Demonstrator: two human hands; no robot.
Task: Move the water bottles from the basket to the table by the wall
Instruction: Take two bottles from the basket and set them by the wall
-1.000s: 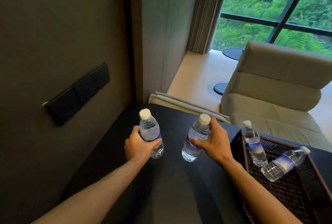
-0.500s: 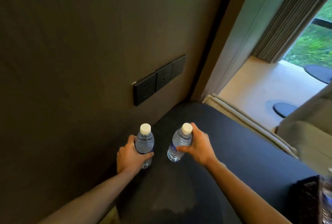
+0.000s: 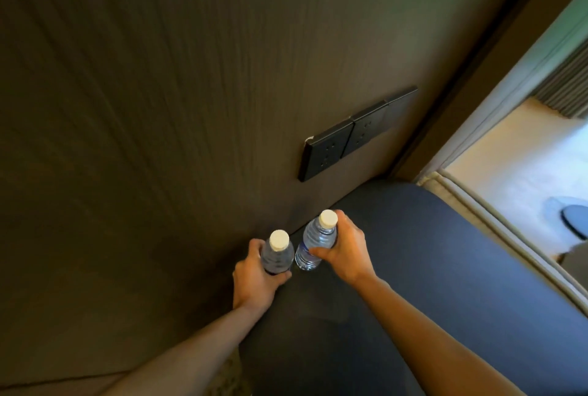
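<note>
Left hand (image 3: 254,278) wrapped round one bottle (image 3: 277,254) at its 1 o'clock; right hand (image 3: 345,251) clasping another bottle (image 3: 315,244) at its 10 o'clock. Both clear, white-capped, over the dark tabletop (image 3: 445,284).

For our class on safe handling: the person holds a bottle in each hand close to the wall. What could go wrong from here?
1. The left bottle, in the left hand, sits right at the wall; it might bump it and tip.
2. The right bottle, tilted in the right hand, may knock its neighbour, as they are nearly touching.
3. Set down tilted on the dark table, it could topple.
</note>
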